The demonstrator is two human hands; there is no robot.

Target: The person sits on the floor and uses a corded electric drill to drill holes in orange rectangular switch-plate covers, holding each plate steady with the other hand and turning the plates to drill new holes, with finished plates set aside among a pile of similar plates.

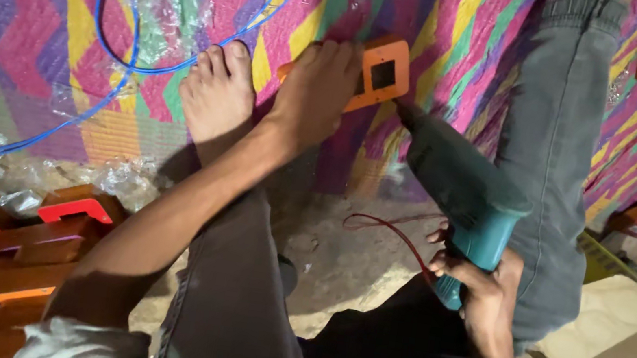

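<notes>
frame [382,72] on mat [17,41] | L hand [316,88] on it | drill [461,185] right, R hand [483,295] | foot [217,96] left
</notes>
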